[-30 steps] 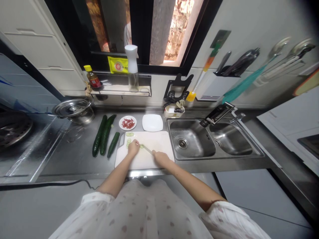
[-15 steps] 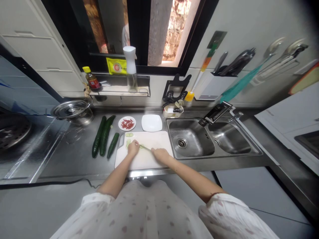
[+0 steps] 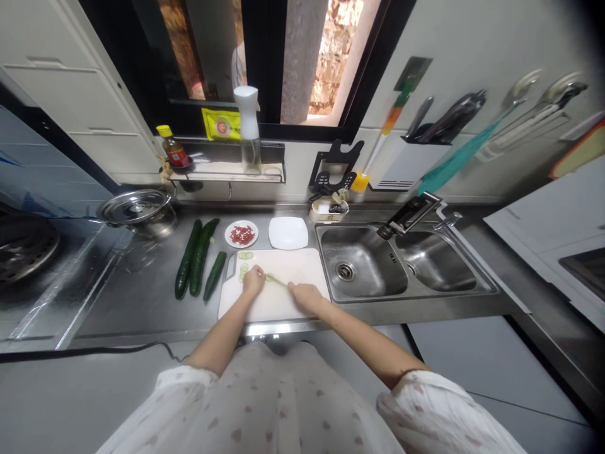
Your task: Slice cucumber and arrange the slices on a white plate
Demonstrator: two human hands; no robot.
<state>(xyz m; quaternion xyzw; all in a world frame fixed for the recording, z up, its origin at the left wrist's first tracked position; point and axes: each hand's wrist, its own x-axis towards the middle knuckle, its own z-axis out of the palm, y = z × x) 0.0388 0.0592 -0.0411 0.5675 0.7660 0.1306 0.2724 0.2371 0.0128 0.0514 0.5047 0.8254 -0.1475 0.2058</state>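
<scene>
A white cutting board (image 3: 278, 309) lies on the steel counter under both of my hands. My right hand (image 3: 307, 297) is wrapped round the handle of a knife (image 3: 280, 282), its thin blade pointing left and low over the board. Close to the blade tip, my left hand (image 3: 254, 282) has its fingers bent together; what they pinch is too small to make out. A pale green cucumber slice (image 3: 268, 277) shows beside the blade. More cucumber slices (image 3: 245, 255) rest at the board's upper left, and others (image 3: 243, 271) partly behind my left hand.
Left of the board lie two long cucumbers (image 3: 195, 261) and a shorter cucumber piece (image 3: 215, 276). Behind it stand a plate of chopped red bits (image 3: 235, 242) and a white square plate (image 3: 288, 233). A double sink (image 3: 362, 277) is at right, a lidded pot (image 3: 158, 224) at far left.
</scene>
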